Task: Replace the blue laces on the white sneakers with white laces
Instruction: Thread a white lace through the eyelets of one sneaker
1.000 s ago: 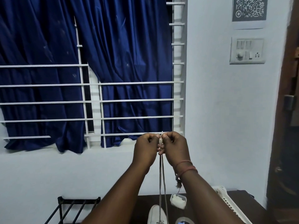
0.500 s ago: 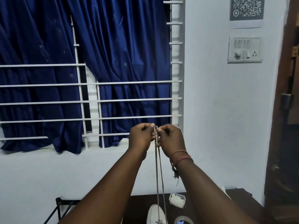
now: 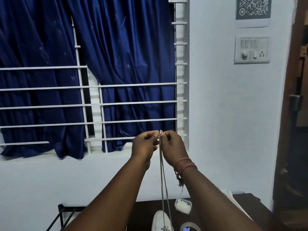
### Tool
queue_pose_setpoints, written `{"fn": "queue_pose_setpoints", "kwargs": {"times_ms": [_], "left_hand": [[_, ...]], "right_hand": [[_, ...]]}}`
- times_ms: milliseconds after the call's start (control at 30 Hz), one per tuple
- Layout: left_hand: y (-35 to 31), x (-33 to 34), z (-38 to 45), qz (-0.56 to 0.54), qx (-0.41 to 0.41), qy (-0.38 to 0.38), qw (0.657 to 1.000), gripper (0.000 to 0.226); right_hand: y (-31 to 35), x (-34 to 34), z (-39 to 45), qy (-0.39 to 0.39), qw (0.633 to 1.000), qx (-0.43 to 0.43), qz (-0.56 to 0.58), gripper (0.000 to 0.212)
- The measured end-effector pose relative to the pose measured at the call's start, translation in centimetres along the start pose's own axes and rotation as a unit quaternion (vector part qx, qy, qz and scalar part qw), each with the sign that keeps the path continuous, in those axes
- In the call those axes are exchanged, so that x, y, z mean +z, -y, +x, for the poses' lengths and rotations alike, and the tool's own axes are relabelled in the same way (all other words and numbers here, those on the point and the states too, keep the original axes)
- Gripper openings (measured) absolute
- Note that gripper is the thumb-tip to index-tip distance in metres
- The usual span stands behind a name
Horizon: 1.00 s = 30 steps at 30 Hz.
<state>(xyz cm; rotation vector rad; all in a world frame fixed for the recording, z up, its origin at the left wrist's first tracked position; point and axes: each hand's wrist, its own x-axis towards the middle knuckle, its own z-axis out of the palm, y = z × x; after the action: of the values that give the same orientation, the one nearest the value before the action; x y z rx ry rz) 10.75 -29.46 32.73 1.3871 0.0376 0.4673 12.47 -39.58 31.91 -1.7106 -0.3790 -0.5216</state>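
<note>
Evening up the white lace point(image 3: 161, 172) ends above the sneaker point(image 3: 160, 221).
Our left hand point(image 3: 144, 148) and right hand point(image 3: 174, 148) each pinched one tip, side by side; both strands ran taut down to the shoe on the dark table point(image 3: 260, 212). We judged matched tips meant equal halves. Open air all round; window bars point(image 3: 93, 104) well behind.

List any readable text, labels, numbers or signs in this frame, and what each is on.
No readable words or numbers anywhere.
QR code sheet on the wall: a code pattern only, no legible letters.
Switch panel: switches, a knob and a socket, with no markings I can read.
White sneaker: no brand visible.
Small white box on the table: too blurred to show any print.
</note>
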Motion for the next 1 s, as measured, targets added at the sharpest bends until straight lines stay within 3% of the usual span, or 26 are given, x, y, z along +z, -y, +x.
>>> {"fn": "queue_pose_setpoints", "kwargs": {"times_ms": [267, 500, 800, 900, 1000], "left_hand": [[0.3, -0.3, -0.7, 0.067, 0.051, 0.008, 0.996, 0.007], [-0.3, 0.3, -0.3, 0.06, 0.073, -0.009, 0.995, 0.007], [1.1, 0.8, -0.3, 0.033, 0.017, 0.036, 0.999, 0.014], [2.5, 1.0, 0.0, 0.093, 0.031, 0.012, 0.995, 0.015], [2.7, 1.2, 0.2, 0.042, 0.031, -0.008, 0.999, 0.02]], "right_hand": [[-0.8, -0.3, 1.1, -0.033, 0.998, 0.008, 0.045, 0.015], [-0.3, -0.6, 1.4, -0.07, 0.997, -0.012, 0.024, 0.015], [-0.9, -0.6, 1.1, -0.054, 0.998, -0.023, 0.021, 0.012], [-1.6, -0.4, 0.2, -0.033, 0.998, -0.031, 0.032, 0.007], [-4.1, -0.5, -1.8, -0.01, 0.999, -0.01, 0.031, 0.013]]}}
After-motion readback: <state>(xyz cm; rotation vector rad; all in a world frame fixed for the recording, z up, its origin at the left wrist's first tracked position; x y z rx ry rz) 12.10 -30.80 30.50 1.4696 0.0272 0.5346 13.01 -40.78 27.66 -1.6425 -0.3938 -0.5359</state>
